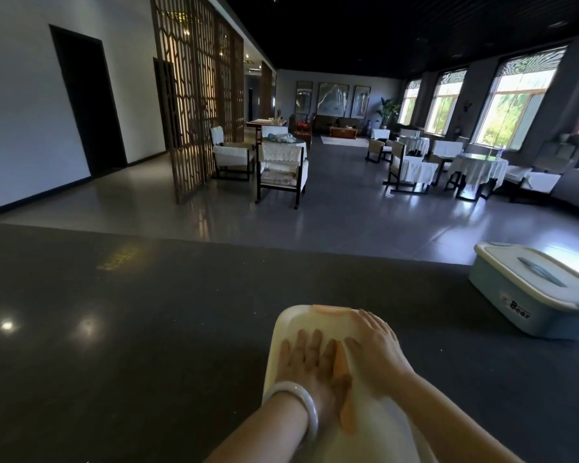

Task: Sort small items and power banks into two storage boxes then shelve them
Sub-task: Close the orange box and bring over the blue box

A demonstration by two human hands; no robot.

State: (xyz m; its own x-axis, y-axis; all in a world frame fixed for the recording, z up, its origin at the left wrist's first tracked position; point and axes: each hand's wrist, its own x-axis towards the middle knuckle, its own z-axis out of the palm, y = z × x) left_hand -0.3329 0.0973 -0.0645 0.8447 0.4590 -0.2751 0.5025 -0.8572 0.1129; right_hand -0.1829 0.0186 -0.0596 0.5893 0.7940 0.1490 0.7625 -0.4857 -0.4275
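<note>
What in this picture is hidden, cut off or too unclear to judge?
- Contents of cream box: head view, lid closed, left hand and right hand pressing on top.
- Blue box: lid on, right edge cuts it off.
- Orange handle: partly under both hands.
- Shelf: not in view.

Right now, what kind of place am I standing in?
Probably a hotel lounge or tea room. Beyond the dark counter stand white-covered armchairs around cloth-draped round tables, with wooden lattice screens and framed paintings on the far wall.
</note>
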